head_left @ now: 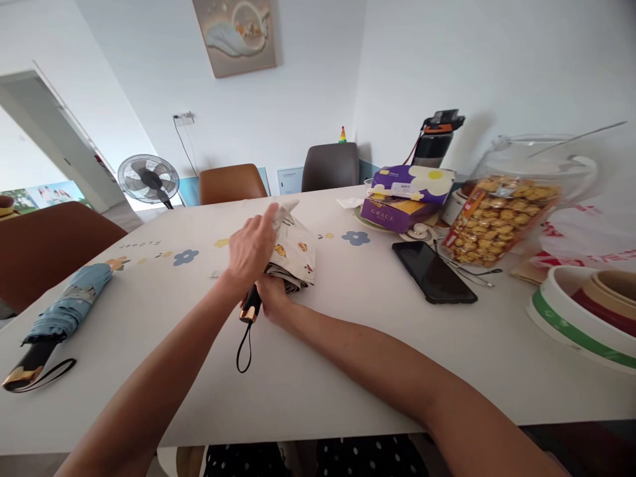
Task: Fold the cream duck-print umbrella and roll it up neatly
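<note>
A white folding umbrella (297, 246) with small printed pictures lies loosely folded between my hands above the table. My left hand (252, 246) is closed over the left side of its cloth, fingers toward the far end. Below it, my right hand (272, 297) is wrapped about the umbrella near the top of the black handle, its fingers partly hidden under the cloth. The handle's gold end and black wrist strap (244, 348) point toward me. A blue folding umbrella (74, 301), rolled up, rests on the table at the left.
The white table (348, 371) has printed flowers. On the right are a black phone (434, 271), a cable, tissue packs (412, 185), a snack jar (511, 205), a black bottle (434, 142) and tape rolls (586, 318). Chairs and a fan (149, 179) stand beyond.
</note>
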`<state>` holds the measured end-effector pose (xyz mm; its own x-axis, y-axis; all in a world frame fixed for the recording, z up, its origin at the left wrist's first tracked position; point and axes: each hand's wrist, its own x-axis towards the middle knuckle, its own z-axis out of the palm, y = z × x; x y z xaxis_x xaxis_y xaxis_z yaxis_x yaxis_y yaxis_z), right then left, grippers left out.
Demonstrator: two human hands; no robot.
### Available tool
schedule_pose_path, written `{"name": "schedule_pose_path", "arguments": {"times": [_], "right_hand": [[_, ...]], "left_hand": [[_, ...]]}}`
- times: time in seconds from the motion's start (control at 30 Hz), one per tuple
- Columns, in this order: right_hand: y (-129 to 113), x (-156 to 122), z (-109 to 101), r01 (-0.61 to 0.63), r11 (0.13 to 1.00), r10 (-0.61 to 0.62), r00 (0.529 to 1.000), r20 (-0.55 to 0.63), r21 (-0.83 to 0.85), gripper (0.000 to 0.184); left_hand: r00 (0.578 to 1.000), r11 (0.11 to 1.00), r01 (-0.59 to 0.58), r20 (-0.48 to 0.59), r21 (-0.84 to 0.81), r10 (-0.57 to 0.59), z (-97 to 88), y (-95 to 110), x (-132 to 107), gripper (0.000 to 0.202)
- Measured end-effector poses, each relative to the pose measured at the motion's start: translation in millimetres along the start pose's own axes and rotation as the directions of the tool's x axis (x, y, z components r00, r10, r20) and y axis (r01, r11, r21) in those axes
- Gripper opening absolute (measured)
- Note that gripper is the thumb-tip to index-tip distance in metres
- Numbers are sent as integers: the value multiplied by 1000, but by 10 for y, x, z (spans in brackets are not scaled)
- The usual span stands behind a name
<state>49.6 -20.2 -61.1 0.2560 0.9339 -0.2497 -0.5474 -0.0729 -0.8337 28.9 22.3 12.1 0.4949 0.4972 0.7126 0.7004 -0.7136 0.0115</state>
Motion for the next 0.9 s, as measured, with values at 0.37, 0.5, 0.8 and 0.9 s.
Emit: {"name": "schedule_pose_path", "arguments": {"times": [0.37,0.5,0.8,0.9], "right_hand": [[-87,-46,-55,-151,984,134,978,158,99,19],[-87,-32,-70,-121,981,104,988,112,154,28],[-151,-27,-117,-129,978,101,981,168,163,14],[-186,-52,-118,-152,974,118,973,198,165,13]], "left_hand": [[589,292,694,285,-658,-757,99,-780,-543,30],[540,98,665,385,-741,-749,155,-836,-604,21],[520,136,714,389,-687,-760,210,-1030,-662,22],[518,206,777,418,-594,-746,229,-1071,-689,22]]}}
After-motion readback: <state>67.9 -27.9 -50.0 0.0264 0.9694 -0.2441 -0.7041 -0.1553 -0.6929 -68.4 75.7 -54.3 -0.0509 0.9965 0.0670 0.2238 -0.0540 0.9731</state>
